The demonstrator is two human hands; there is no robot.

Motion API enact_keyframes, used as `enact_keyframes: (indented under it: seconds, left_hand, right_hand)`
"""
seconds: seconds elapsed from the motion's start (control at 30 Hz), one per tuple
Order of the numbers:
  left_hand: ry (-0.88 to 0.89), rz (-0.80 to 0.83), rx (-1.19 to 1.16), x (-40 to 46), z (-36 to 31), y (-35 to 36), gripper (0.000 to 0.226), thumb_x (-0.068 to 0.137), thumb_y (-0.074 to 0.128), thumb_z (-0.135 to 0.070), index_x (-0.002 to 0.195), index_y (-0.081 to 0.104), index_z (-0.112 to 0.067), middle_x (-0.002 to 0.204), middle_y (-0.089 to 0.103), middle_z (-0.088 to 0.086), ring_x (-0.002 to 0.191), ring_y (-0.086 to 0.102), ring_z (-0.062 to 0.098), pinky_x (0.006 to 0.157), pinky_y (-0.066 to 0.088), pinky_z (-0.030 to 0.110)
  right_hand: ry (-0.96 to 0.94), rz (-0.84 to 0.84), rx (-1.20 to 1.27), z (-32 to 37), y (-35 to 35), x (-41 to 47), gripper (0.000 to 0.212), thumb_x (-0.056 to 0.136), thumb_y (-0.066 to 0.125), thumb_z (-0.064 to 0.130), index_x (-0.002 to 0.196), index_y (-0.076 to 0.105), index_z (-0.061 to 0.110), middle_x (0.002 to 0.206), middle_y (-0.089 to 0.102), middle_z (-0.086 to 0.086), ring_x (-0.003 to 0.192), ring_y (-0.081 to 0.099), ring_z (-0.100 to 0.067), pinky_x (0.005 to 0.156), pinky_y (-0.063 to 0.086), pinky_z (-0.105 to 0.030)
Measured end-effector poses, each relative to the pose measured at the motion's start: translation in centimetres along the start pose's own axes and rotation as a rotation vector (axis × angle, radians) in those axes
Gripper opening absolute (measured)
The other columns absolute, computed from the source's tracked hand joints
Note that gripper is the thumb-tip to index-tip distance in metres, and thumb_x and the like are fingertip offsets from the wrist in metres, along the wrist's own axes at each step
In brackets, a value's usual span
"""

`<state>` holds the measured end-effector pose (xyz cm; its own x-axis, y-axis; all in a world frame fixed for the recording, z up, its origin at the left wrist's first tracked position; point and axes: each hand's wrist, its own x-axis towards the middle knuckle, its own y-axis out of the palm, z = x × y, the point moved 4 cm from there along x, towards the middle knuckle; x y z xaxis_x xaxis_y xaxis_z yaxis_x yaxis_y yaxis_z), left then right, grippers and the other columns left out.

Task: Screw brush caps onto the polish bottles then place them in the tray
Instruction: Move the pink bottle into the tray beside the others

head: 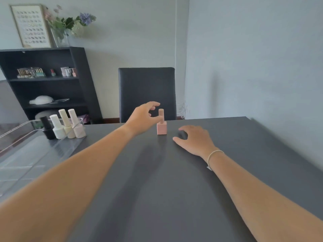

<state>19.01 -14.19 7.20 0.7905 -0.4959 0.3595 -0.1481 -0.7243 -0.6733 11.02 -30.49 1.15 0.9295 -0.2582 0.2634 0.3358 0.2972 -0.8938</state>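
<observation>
A dark grey surface (174, 180) fills the view from a head-worn camera, with both bare forearms reaching away from the viewer. Near the far middle stands a small pink polish bottle (161, 127), upright, with a square, blocky body and a tall, narrow brush cap (161, 114) already sitting on its neck.

The left hand (142, 119) is at the bottle's left side, fingers loosely spread; the thumb tip appears to touch the lower cap, while the other fingers curl above and beside it without closing. The right hand (194, 138) rests palm down on the surface just right of the bottle, fingers relaxed and apart, holding nothing. A thin bracelet (214, 155) circles that wrist.

At the far left, a clear tray (21, 154) holds four capped bottles (64, 125) in a row at its far right corner: one black, three pale.

The pink bottle is probably light for its size yet rigid, likely glass, so breakable if tipped or dropped. Its matte, flat sides should give a firm hold. The sensible grip is one hand around the square body to steady it, the other pinching the slim cap to twist; lifting by the cap alone risks it slipping if the thread is loose.
</observation>
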Motion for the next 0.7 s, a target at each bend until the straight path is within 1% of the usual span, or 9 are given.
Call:
enact_keyframes:
  seconds: [0.1, 0.17, 0.2, 0.27, 0.3, 0.4, 0.53, 0.63, 0.7]
  left_hand:
    - [0.005, -0.033, -0.017, 0.0, 0.5, -0.3, 0.046, 0.081, 0.064, -0.027, 0.125, 0.049, -0.028, 0.116, 0.053, -0.003, 0.090, 0.053, 0.013, 0.077, 0.038, 0.022]
    - [0.000, -0.061, -0.036, -0.1, 0.7, -0.2, 0.040, 0.082, 0.062, -0.023, 0.120, 0.052, -0.026, 0.112, 0.056, -0.003, 0.089, 0.055, 0.014, 0.073, 0.040, 0.020]
    - [-0.001, -0.072, -0.047, -0.2, 0.7, -0.3, 0.036, 0.082, 0.061, -0.021, 0.117, 0.054, -0.026, 0.108, 0.058, -0.003, 0.087, 0.056, 0.013, 0.069, 0.040, 0.017]
    - [-0.011, -0.074, -0.068, 0.8, 0.0, 2.7, 0.029, 0.082, 0.059, -0.016, 0.110, 0.057, -0.023, 0.097, 0.059, -0.005, 0.080, 0.057, 0.006, 0.061, 0.039, 0.006]
    - [-0.008, -0.099, -0.079, 0.8, -0.1, 2.7, 0.026, 0.083, 0.058, -0.013, 0.107, 0.058, -0.021, 0.091, 0.059, -0.006, 0.076, 0.056, 0.003, 0.058, 0.039, 0.002]
    - [0.002, -0.155, -0.109, 0.8, -0.2, 2.7, 0.021, 0.083, 0.057, -0.009, 0.101, 0.059, -0.018, 0.082, 0.059, -0.006, 0.074, 0.055, 0.002, 0.057, 0.036, -0.002]
    - [0.001, -0.162, -0.130, 0.6, -0.4, 2.7, 0.020, 0.082, 0.057, -0.009, 0.100, 0.060, -0.018, 0.078, 0.060, -0.010, 0.078, 0.056, 0.002, 0.063, 0.040, 0.004]
    - [0.000, -0.189, -0.162, 0.1, -0.3, 1.0, 0.020, 0.082, 0.057, -0.009, 0.100, 0.061, -0.018, 0.081, 0.062, -0.008, 0.085, 0.061, 0.013, 0.077, 0.051, 0.022]
    - [-0.002, -0.217, -0.178, -0.1, -0.2, -1.0, 0.020, 0.082, 0.057, -0.010, 0.100, 0.061, -0.019, 0.084, 0.064, -0.005, 0.084, 0.063, 0.016, 0.081, 0.053, 0.031]
  right_hand:
    - [-0.022, -0.002, -0.033, 1.3, 0.1, 0.4, 0.046, 0.085, 0.045, 0.055, 0.120, 0.053, 0.027, 0.132, 0.051, 0.003, 0.123, 0.041, -0.023, 0.103, 0.027, -0.039]
    - [-0.031, 0.001, -0.038, 1.6, 0.1, 0.2, 0.046, 0.085, 0.045, 0.055, 0.119, 0.054, 0.027, 0.131, 0.051, 0.002, 0.122, 0.041, -0.024, 0.103, 0.027, -0.039]
    - [-0.032, 0.003, -0.045, 1.8, 0.2, 0.2, 0.046, 0.085, 0.044, 0.055, 0.119, 0.054, 0.027, 0.131, 0.051, 0.001, 0.122, 0.040, -0.024, 0.103, 0.027, -0.040]
    - [0.014, 0.020, -0.043, -1.2, 0.7, 0.3, 0.046, 0.085, 0.044, 0.055, 0.119, 0.054, 0.027, 0.131, 0.051, 0.001, 0.122, 0.040, -0.024, 0.103, 0.027, -0.040]
    - [0.008, 0.019, -0.040, -1.2, 0.8, 0.3, 0.046, 0.085, 0.044, 0.055, 0.119, 0.054, 0.027, 0.131, 0.051, 0.001, 0.122, 0.040, -0.024, 0.103, 0.027, -0.040]
    - [-0.002, 0.008, -0.043, -1.0, 0.9, 0.3, 0.046, 0.085, 0.044, 0.056, 0.118, 0.054, 0.026, 0.131, 0.051, 0.000, 0.121, 0.041, -0.025, 0.102, 0.027, -0.040]
    - [0.013, 0.015, -0.044, -1.5, 0.7, 0.3, 0.045, 0.085, 0.043, 0.055, 0.118, 0.054, 0.026, 0.131, 0.051, 0.000, 0.121, 0.041, -0.025, 0.102, 0.028, -0.040]
    - [0.004, 0.010, -0.033, -1.3, 0.3, 0.0, 0.040, 0.086, 0.046, 0.052, 0.113, 0.057, 0.025, 0.125, 0.054, 0.001, 0.117, 0.045, -0.025, 0.100, 0.030, -0.040]
    - [-0.007, -0.028, 0.048, -0.7, 0.0, -0.2, 0.034, 0.086, 0.049, 0.047, 0.107, 0.061, 0.023, 0.118, 0.059, 0.002, 0.113, 0.049, -0.024, 0.098, 0.033, -0.038]
